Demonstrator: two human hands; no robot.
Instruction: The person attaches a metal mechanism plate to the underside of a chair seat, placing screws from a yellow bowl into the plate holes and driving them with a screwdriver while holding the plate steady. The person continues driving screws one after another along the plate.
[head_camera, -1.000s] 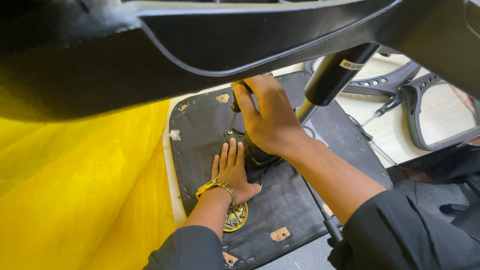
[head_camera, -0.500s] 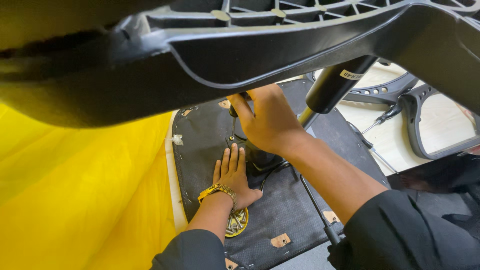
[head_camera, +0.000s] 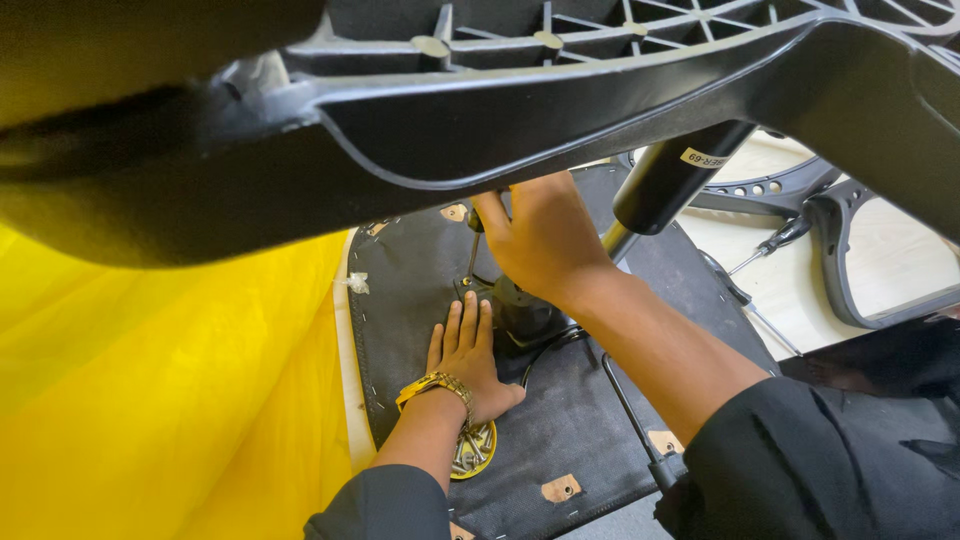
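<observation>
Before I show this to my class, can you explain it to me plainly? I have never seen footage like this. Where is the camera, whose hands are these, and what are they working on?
The camera sits on the person's head and looks down, so both arms reaching in from below are that person's own. There is no machine here, only bare hands.

The left hand, with a gold watch on its wrist, lies flat on a black fabric-covered panel, which looks like the underside of a chair seat. The right hand grips something at the metal mechanism in the middle of that panel; what it holds is hidden by the fingers.

The big dark ribbed plastic part across the top is very close to the camera. A black cylinder slants down beneath it. A small yellow dish of screws lies by the left wrist. A screwdriver lies on the pale surface to the right, yellow sheeting to the left.
</observation>
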